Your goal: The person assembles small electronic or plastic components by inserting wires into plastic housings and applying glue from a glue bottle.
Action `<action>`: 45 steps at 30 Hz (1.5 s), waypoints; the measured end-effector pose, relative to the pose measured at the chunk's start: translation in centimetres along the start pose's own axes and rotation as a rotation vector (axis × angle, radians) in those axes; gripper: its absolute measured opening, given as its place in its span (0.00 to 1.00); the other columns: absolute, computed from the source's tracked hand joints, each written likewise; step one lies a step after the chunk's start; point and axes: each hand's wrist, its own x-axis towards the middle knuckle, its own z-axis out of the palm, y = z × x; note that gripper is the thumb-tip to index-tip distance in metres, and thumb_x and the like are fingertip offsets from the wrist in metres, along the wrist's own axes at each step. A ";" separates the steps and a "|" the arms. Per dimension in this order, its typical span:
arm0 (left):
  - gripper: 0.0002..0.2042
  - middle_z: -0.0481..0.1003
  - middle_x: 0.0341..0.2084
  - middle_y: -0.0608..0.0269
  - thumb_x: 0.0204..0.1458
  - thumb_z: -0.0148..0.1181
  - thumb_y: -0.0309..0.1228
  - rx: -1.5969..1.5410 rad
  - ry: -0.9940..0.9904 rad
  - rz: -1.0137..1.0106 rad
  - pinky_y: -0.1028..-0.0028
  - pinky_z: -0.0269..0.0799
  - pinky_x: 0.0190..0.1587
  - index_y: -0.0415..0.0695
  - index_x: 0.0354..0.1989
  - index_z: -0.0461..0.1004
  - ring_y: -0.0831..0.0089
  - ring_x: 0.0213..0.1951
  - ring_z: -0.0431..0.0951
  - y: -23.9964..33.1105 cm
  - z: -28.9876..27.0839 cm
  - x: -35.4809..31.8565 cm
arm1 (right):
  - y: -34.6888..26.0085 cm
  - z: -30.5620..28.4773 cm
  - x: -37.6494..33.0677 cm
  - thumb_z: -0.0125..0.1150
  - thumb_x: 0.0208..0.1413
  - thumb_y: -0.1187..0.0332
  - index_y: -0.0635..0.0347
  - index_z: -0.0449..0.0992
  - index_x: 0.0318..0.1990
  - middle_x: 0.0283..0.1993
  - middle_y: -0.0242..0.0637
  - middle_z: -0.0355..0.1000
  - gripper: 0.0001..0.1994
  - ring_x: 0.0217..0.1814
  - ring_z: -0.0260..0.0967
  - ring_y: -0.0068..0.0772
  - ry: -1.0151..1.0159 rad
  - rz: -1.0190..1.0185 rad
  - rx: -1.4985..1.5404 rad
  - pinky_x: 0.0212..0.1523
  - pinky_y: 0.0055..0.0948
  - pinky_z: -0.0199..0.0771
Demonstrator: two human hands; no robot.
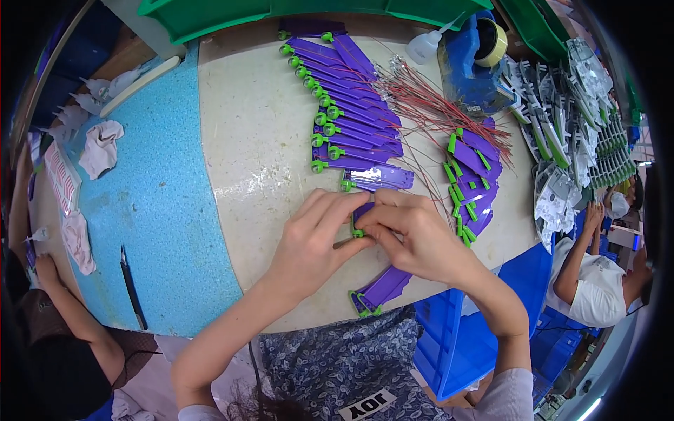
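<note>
Close together over the bench, my left hand (312, 235) and my right hand (421, 235) pinch a small purple plastic part with a green end (359, 230). Fingers cover most of it. Just beyond them lies a similar purple piece with a shiny clear face (379, 178). A long overlapping row of purple strips with round green ends (358, 116) runs away from me, thin red wires (435, 105) trailing off its right side. On the near edge, below my right hand, rest more purple strips with green loops (382, 289).
Purple parts with green tabs (474, 186) are fanned at right, before a blue tape dispenser (470, 77) and a heap of clear-bagged parts (562, 133). A blue bin (449, 344) stands below the edge. A black-handled knife (130, 288) lies left. Other people sit on both sides.
</note>
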 end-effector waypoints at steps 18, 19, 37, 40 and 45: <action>0.16 0.79 0.39 0.68 0.33 0.74 0.35 0.194 -0.184 0.398 0.71 0.73 0.36 0.42 0.23 0.71 0.66 0.35 0.73 -0.9 -1.0 2.8 | 1.4 -0.5 -1.1 0.69 0.46 0.79 0.65 0.76 0.30 0.30 0.39 0.72 0.06 0.26 0.68 0.31 0.421 0.106 -0.339 0.27 0.32 0.68; 0.16 0.80 0.40 0.68 0.33 0.74 0.35 0.200 -0.211 0.374 0.71 0.73 0.36 0.42 0.23 0.71 0.66 0.35 0.73 -0.9 -1.1 2.8 | 1.6 -1.0 -1.1 0.68 0.47 0.79 0.64 0.76 0.32 0.33 0.39 0.73 0.07 0.29 0.71 0.33 0.396 0.005 -0.459 0.28 0.32 0.70; 0.18 0.81 0.41 0.66 0.34 0.77 0.36 0.170 -0.236 0.254 0.69 0.74 0.39 0.40 0.30 0.75 0.64 0.36 0.73 -0.5 -1.2 2.7 | 4.8 -15.2 1.1 0.66 0.49 0.66 0.63 0.77 0.24 0.18 0.22 0.62 0.10 0.18 0.49 0.12 0.646 0.706 0.209 0.20 0.21 0.45; 0.28 0.81 0.41 0.66 0.35 0.78 0.35 0.145 -0.207 0.197 0.68 0.74 0.41 0.41 0.46 0.75 0.64 0.37 0.73 -0.5 -1.4 2.6 | 2.3 -10.7 -0.5 0.67 0.52 0.66 0.61 0.79 0.24 0.19 0.22 0.66 0.09 0.18 0.53 0.10 0.514 0.515 0.323 0.19 0.19 0.49; 0.36 0.81 0.40 0.66 0.37 0.76 0.32 0.115 -0.205 0.169 0.65 0.73 0.43 0.41 0.58 0.68 0.63 0.39 0.74 -0.5 -0.9 2.7 | 0.4 -0.9 -3.6 0.61 0.63 0.70 0.61 0.82 0.51 0.28 0.29 0.71 0.12 0.19 0.62 0.14 0.122 0.293 0.581 0.20 0.18 0.59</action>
